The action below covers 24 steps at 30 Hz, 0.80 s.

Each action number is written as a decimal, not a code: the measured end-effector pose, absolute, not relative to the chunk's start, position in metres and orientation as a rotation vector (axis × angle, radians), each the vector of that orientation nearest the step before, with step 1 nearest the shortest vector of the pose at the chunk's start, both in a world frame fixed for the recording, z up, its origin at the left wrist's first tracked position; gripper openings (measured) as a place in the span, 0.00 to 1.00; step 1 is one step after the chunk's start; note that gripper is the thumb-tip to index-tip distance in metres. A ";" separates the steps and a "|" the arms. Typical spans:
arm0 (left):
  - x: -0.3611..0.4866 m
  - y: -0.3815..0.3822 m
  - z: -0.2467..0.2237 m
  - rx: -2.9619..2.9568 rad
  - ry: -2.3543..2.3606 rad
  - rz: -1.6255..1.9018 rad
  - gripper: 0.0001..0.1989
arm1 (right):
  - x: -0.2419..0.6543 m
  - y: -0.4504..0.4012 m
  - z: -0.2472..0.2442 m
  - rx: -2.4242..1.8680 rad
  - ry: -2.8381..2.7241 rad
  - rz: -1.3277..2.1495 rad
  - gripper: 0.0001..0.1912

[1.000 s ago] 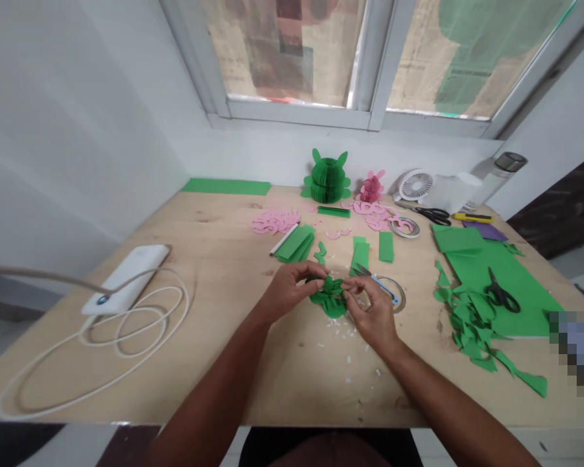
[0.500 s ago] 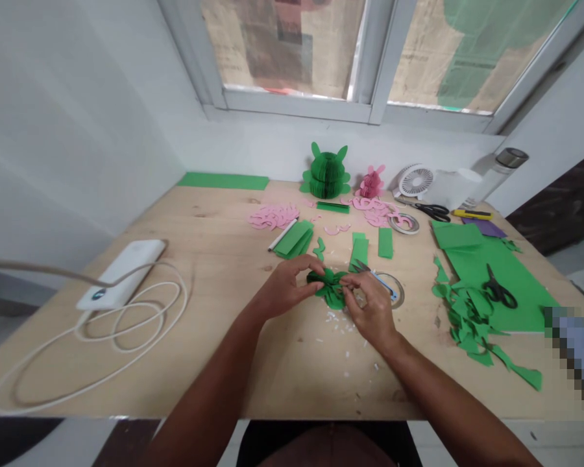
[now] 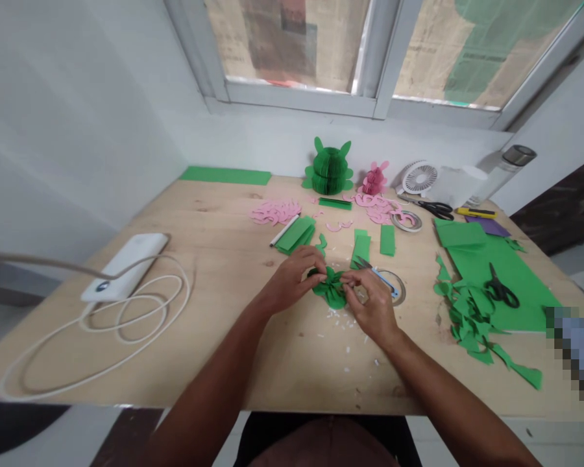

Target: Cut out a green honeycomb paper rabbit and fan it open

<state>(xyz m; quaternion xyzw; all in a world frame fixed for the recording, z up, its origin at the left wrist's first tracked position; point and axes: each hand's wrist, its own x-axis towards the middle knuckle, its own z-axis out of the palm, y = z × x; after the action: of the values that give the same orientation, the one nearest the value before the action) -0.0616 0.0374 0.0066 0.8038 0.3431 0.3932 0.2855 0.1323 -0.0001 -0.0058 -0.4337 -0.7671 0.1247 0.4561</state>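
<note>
In the head view, I am pinching a folded green paper cutout (image 3: 329, 288) between my left hand (image 3: 289, 280) and right hand (image 3: 372, 305), both closing on it together, just above the wooden desk (image 3: 214, 259), with small blue-handled scissors (image 3: 382, 279) lying just beside my right hand.

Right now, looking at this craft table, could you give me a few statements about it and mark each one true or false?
The left hand and right hand both hold a cut green paper piece. True.
Black-handled scissors lie on a green paper sheet. True.
The left hand holds the black-handled scissors. False: they lie on the sheet, apart from both hands.
The white cable lies on the green paper sheet. False: it lies coiled on the wooden tabletop, left of the hands.
</note>
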 end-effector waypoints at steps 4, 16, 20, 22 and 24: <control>-0.059 0.037 0.005 2.142 0.904 1.019 0.07 | 0.134 0.003 -0.010 -1.106 -1.827 0.419 0.08; -0.059 0.033 0.007 2.221 0.956 0.954 0.05 | 0.139 0.007 -0.008 -1.085 -1.990 0.384 0.10; -0.057 0.030 0.010 2.306 0.969 0.935 0.07 | 0.140 0.008 -0.009 -1.086 -2.042 0.375 0.12; -0.056 0.028 0.012 2.355 0.974 0.941 0.07 | 0.141 0.008 -0.009 -1.099 -2.065 0.360 0.13; -0.054 0.026 0.013 2.403 0.981 0.940 0.08 | 0.141 0.008 -0.009 -1.113 -2.099 0.321 0.13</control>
<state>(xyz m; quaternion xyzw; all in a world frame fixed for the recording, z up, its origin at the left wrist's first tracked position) -0.0541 0.0260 0.0126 0.8547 0.3490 0.3343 0.1895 0.1415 0.0079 -0.0093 -0.4326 -0.8157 0.1246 0.3634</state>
